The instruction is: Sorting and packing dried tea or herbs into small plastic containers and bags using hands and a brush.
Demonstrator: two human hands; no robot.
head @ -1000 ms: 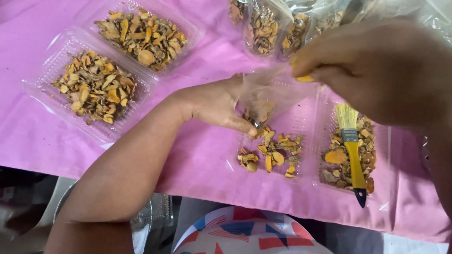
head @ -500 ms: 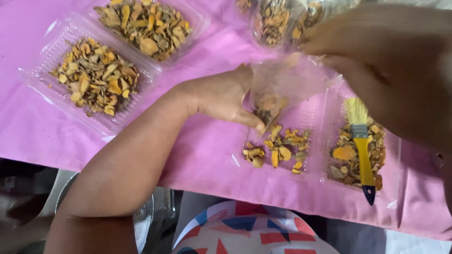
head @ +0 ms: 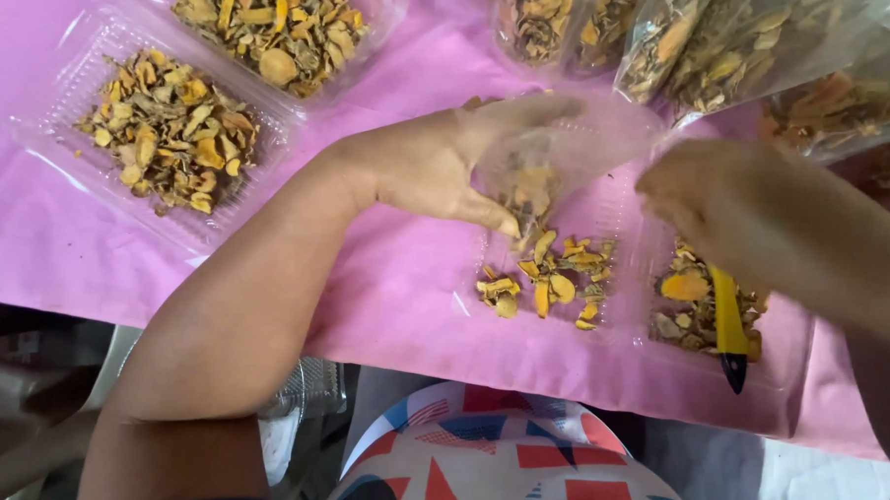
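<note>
My right hand is blurred and it covers part of the tray under it, so I cannot tell if its fingers are closed on something; they only seem to touch the edge of the clear plastic bag. The brush with yellow handle and black tip is half hidden below this hand, and its bristles I cannot see. The bag itself is hard to make out because it is transparent. My left hand holds it: the thumb and the fingers are closed on its side, and some dried orange-yellow pieces show inside, just above the small tray.

This small clear tray lies on the pink cloth near the front edge of the table and holds only a few yellow slices. Just beside it, on the right, another clear tray has brownish and orange pieces with the brush lying in it. On the left, well apart, two bigger clear trays are full of the same dried pieces: the near one and the far one, which is cut off by the top border. At the top right several filled bags are lying, also cut off.
</note>
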